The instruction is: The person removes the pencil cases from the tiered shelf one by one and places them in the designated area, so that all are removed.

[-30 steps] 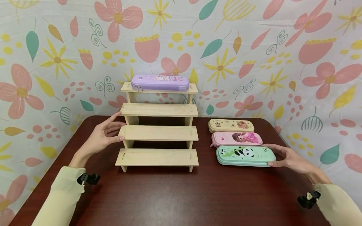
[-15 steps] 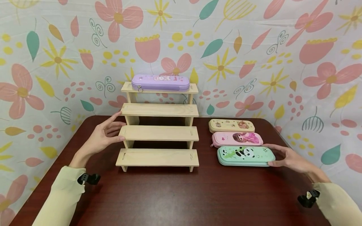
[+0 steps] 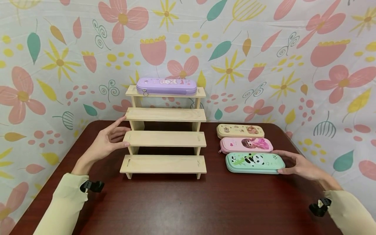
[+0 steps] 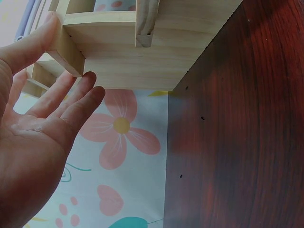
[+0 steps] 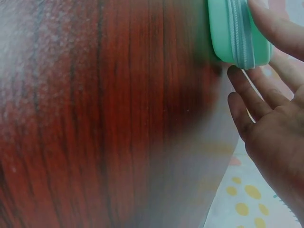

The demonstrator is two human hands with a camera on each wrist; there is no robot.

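My left hand [image 3: 107, 138] is at the left side of a pale wooden step rack [image 3: 167, 138], its thumb at the end of the second shelf from the bottom and its index fingertip at the shelf above. The left wrist view shows the extended fingers [image 4: 88, 107] against that shelf end. On the right, my right hand [image 3: 299, 165] holds the right end of a mint green pencil case [image 3: 249, 163] with a panda print, thumb in front and index finger behind. The zipper end of this case also shows in the right wrist view, beside the fingers [image 5: 251, 95].
A purple pencil case [image 3: 166, 86] lies on the rack's top shelf. Behind the mint case are a pink pencil case [image 3: 235, 146] and a cream one [image 3: 235, 130], side by side on the dark red table [image 3: 182, 205]. A flower-printed cloth [image 3: 258, 42] hangs behind the table.
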